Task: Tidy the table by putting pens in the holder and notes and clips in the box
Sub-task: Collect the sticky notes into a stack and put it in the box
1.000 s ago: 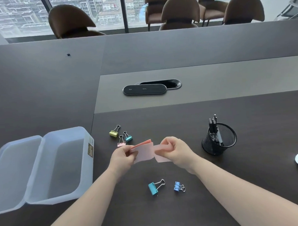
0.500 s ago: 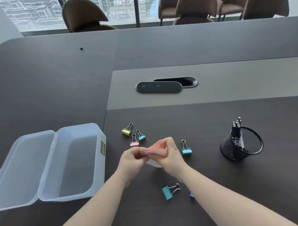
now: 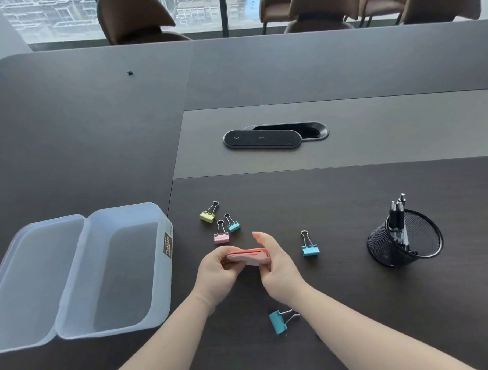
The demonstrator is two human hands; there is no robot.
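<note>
A small stack of pink sticky notes is pinched between my left hand and my right hand, just above the dark table. The clear plastic box stands open to the left, its lid folded out flat; nothing shows inside. Loose binder clips lie around my hands: yellow, pink and blue just beyond, a light blue one to the right, a teal one under my right forearm. The black mesh holder at right holds several pens.
A black oval device lies beside the table's cable port farther back. Brown chairs line the far edge in front of the windows. A tiny dark speck sits on the far left tabletop.
The notes were spread apart between my hands; now they are pressed into one flat stack. The view has shifted left, so the box and holder appear farther right.
</note>
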